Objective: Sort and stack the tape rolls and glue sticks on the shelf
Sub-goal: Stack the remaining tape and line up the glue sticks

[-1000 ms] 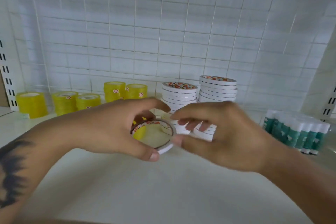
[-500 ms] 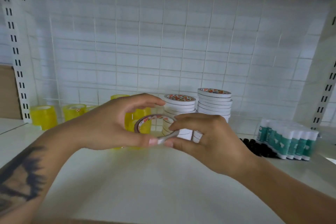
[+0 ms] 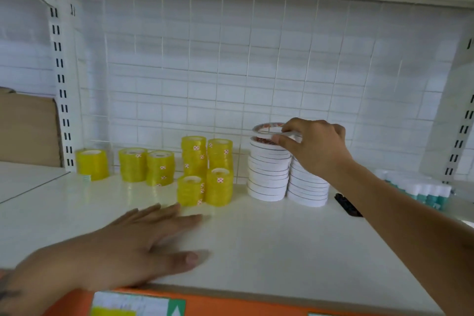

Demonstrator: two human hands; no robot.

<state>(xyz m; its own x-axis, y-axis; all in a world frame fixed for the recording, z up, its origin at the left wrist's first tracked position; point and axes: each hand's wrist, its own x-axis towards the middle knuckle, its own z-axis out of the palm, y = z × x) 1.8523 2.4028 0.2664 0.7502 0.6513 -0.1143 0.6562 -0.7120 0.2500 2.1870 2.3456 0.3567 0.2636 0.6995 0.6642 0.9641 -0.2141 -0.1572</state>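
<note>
Right hand (image 3: 316, 146) seemingly pinching white tape roll (image 3: 269, 130)

1. No word, brand or number can be read anywhere in the head view.
2. The small white square stickers with a red mark (image 3: 196, 148) on the translucent yellow tape rolls (image 3: 206, 170), at about 9 o'clock from the white stacks, are too small to make out.
3. The red-and-green printed core face of the thin white tape roll (image 3: 269, 130), at 12 o'clock atop the white stacks, is a blurred pattern, not legible.
4. The white and yellow paper price label (image 3: 128, 304) on the orange shelf edge strip (image 3: 230, 303), at 6 o'clock, shows blurred print and a white triangle on green (image 3: 176, 312); no characters can be told.
</note>
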